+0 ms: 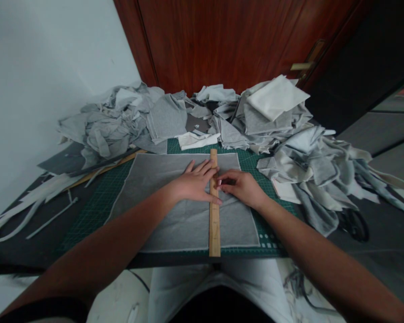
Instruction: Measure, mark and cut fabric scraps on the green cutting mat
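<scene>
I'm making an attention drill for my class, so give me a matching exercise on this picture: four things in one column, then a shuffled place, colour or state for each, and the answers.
Column one
1. Ruler
2. Cloth
3. Cutting mat
4. Left hand

Column two
A. Green, with a grid
B. Spread, reaching over the ruler
C. Grey, between cutting mat and ruler
D. Wood-coloured, lying across the cloth

Pairs: 1-D, 2-C, 3-A, 4-B

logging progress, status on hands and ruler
Left hand spread across ruler. Right hand curled at ruler's right edge, contents unclear. Ruler across grey cloth. Scraps around, none on ruler.
</scene>
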`<state>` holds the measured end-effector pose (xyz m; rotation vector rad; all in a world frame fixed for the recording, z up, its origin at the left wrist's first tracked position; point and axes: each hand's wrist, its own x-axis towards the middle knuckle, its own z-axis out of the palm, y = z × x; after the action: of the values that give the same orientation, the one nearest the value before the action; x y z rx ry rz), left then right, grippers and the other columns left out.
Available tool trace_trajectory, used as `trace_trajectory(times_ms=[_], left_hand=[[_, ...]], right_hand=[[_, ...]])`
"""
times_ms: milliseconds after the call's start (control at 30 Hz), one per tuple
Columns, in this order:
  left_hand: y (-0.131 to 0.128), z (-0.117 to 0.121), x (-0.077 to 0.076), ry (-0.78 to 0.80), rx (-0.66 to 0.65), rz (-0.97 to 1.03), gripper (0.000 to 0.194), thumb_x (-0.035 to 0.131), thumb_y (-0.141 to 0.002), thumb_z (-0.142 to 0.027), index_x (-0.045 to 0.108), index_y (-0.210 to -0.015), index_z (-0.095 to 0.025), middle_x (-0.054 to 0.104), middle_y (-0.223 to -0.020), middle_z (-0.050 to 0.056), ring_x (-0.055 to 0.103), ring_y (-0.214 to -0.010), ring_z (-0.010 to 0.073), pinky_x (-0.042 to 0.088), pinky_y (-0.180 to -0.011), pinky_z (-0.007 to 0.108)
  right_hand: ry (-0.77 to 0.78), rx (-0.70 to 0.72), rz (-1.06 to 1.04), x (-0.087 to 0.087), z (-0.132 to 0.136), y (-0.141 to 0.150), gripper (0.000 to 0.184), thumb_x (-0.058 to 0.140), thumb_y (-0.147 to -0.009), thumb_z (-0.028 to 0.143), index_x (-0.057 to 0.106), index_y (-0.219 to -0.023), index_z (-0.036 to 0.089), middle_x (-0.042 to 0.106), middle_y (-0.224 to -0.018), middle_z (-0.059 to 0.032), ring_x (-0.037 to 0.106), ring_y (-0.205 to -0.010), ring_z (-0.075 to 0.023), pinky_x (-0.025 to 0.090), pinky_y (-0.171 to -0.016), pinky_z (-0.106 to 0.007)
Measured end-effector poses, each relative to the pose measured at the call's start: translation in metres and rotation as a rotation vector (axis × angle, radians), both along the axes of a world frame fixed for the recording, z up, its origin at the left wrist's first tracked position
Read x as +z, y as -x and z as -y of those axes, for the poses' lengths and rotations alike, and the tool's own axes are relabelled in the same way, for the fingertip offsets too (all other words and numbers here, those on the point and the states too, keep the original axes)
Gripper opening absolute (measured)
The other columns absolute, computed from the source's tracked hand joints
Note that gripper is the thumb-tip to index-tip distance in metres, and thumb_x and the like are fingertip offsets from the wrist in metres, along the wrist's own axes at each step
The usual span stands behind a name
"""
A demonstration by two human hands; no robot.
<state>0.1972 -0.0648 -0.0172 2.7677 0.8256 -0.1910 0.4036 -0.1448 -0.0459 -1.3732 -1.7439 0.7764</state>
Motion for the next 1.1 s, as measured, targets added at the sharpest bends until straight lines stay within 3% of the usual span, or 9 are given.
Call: trace_trajectory(times_ms=[267,367,467,633,833,1100], left_hand=[[-0.001,0.001,0.003,0.017,0.006,-0.018,0.125,0.054,-0.074,-0.092,0.017,-0.166,-0.016,0.006,-0.174,0.015,0.0,-0.162,0.0332,-0.003,-0.128,0.058],[-0.002,0.001,0.002,0.024,0.029,-0.009,0.133,0.057,-0.072,-0.091,0.009,-0.166,-0.011,0.005,-0.173,0.018,0.001,-0.162,0.0315,-0.002,-0.129,0.056],[-0.003,0.0,0.0,0.034,0.036,-0.009,0.139,0.057,-0.07,-0.092,0.001,-0.166,-0.009,0.002,-0.173,0.018,-0.001,-0.162,0.0309,-0.002,-0.129,0.054],[-0.003,0.0,0.001,0.04,0.041,-0.029,0.133,0.054,-0.072,-0.091,0.004,-0.167,-0.013,0.001,-0.173,0.018,-0.001,-0.162,0.0307,-0.003,-0.128,0.055],[-0.003,0.001,0.002,0.03,0.031,-0.004,0.136,0.054,-0.069,-0.093,0.003,-0.167,-0.014,0.004,-0.173,0.017,0.002,-0.162,0.0326,-0.004,-0.129,0.054],[-0.004,0.001,0.002,0.041,0.043,-0.026,0.137,0.055,-0.07,-0.093,0.002,-0.167,-0.012,0.002,-0.173,0.017,0.0,-0.162,0.0336,-0.005,-0.128,0.054]], right_hand=[[0.08,0.061,-0.002,0.006,0.001,-0.004,0.024,0.079,-0.082,0.023,0.081,-0.106,0.021,0.08,-0.099,-0.0033,0.074,-0.086,-0.0171,0.055,-0.082,-0.027],[0.102,0.051,-0.048,0.003,-0.001,-0.006,0.026,0.081,-0.079,0.024,0.081,-0.105,0.02,0.08,-0.096,-0.0027,0.074,-0.085,-0.0172,0.055,-0.08,-0.027],[0.138,0.041,-0.099,-0.001,-0.004,-0.006,0.028,0.081,-0.078,0.027,0.081,-0.105,0.02,0.08,-0.09,-0.0015,0.073,-0.074,-0.0155,0.055,-0.072,-0.025],[0.193,0.011,-0.081,0.002,-0.009,-0.005,0.03,0.08,-0.079,0.029,0.08,-0.108,0.02,0.08,-0.088,-0.001,0.069,-0.057,-0.0125,0.052,-0.058,-0.024],[0.008,0.017,0.115,0.008,-0.013,-0.008,0.022,0.08,-0.081,0.024,0.082,-0.104,0.023,0.081,-0.102,-0.0022,0.076,-0.091,-0.0192,0.056,-0.083,-0.028],[-0.028,0.022,0.143,0.006,-0.027,-0.015,0.024,0.078,-0.085,0.027,0.081,-0.108,0.022,0.081,-0.108,-0.0029,0.076,-0.098,-0.0204,0.057,-0.088,-0.029]])
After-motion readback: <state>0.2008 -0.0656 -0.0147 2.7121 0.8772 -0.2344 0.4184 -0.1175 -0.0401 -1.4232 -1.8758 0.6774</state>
